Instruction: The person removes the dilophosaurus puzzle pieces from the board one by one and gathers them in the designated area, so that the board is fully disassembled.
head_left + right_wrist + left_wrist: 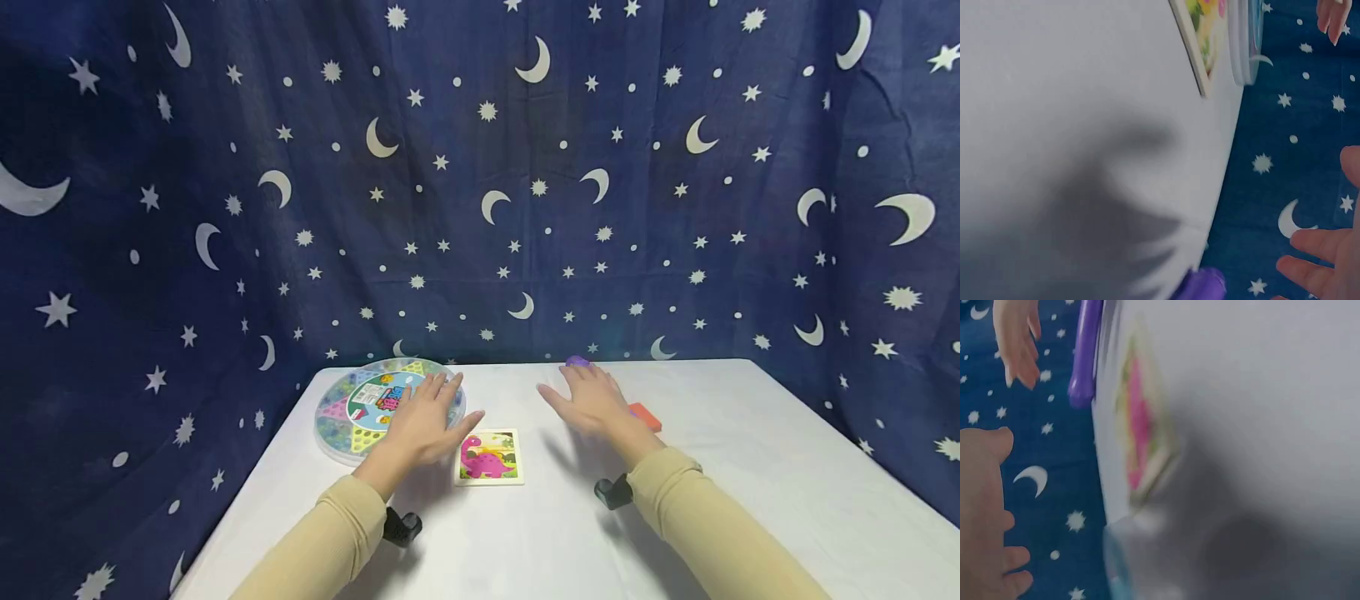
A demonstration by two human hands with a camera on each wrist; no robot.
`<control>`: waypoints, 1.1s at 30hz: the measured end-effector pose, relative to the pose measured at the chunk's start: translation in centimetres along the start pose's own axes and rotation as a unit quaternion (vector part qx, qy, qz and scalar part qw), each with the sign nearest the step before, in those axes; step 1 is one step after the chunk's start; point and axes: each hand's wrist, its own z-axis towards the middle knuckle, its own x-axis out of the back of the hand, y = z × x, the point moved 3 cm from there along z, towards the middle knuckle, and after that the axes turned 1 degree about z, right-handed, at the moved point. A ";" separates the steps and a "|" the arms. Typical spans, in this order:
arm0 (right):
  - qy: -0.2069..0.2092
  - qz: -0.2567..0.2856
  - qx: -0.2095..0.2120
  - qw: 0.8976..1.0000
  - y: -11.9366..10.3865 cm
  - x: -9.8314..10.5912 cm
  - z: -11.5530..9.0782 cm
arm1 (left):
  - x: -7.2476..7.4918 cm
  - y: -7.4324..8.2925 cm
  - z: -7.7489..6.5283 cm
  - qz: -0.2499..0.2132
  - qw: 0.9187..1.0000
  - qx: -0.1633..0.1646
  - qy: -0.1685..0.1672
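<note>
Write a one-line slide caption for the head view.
Left fingers near a round game board, right fingers above a white table, a dinosaur picture lying between.

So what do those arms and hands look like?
They are a person's. The left hand and right hand wear no gloves. The left sleeve and right sleeve are plain beige, ending near the wrists. By each sleeve end juts a small black fitting with a rounded tip. No cables show.

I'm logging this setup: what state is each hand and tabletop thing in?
Bare left hand: open, empty
Bare right hand: open, empty
Round multicoloured plastic board: flat, face up
Square pink-dinosaur picture panel: flat, picture up
Purple plastic rod: lying down, partly hidden
Orange blocky piece: partly hidden
</note>
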 end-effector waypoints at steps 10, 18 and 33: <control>-0.065 0.096 0.012 0.993 -0.8 -3.8 -1.3 | -3.1 2.9 -4.8 -0.127 0.986 -0.043 0.098; -0.026 0.094 0.051 0.994 -2.0 -4.2 -1.3 | -4.2 3.7 -6.7 -0.121 0.980 -0.063 0.148; -0.069 0.097 0.087 0.989 -7.9 -7.4 0.7 | -5.7 2.6 -7.1 -0.040 0.982 -0.103 0.155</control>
